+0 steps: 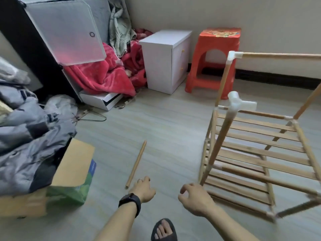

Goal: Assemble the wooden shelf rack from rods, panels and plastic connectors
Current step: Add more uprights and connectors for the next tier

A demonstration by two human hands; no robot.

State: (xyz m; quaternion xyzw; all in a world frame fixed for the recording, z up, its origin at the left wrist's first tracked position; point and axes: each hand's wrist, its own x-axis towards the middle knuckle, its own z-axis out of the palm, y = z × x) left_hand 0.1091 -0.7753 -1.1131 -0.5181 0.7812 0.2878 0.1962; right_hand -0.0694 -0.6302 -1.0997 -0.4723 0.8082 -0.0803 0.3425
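If nudged, rod point(136, 165): apt to roll away across floor point(173, 129); lies flat there, apart from all other parts.
Left hand point(143, 188): low over floor, fingers loosely curled, holding nothing; close to rod's near end, not gripping it.
Right hand point(194, 200): empty too, fingers loosely bent, low over floor; blurred.
Rack point(260, 150): stands on floor at right, unheld, near lower corner just beside right hand; could tip or twist if bumped, probably popping rods from sockets.
Connector point(238, 103): white, atop near post, upper sockets apparently empty; liable to split, or to lever post loose, under a rod forced in at a slant.
Panels point(257, 136): slatted pale wood on two levels, framed by round rods and white plastic joints; top frame incomplete.
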